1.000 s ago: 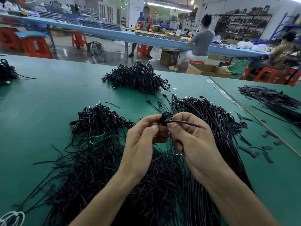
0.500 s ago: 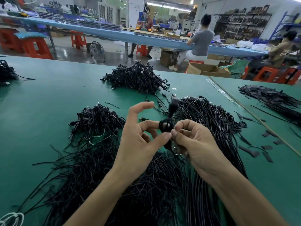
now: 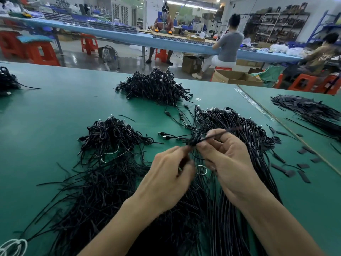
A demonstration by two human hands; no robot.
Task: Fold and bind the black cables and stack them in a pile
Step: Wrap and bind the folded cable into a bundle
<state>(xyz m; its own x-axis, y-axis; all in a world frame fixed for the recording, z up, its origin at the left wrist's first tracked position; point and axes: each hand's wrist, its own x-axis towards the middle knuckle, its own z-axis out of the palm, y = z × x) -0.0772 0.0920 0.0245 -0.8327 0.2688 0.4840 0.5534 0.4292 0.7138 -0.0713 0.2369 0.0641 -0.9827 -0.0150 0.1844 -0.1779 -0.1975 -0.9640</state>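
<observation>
One folded cable, held just over the loose cables, now has its tie pulled out right: your right hand pinches both, left hand fingers closed, on what I can't tell. Binding approx. done.

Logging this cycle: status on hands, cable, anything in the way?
Left hand and right hand both shut on folded cable, above the green table. Tie tail sticking up right, blurred. Nothing in the way.
</observation>
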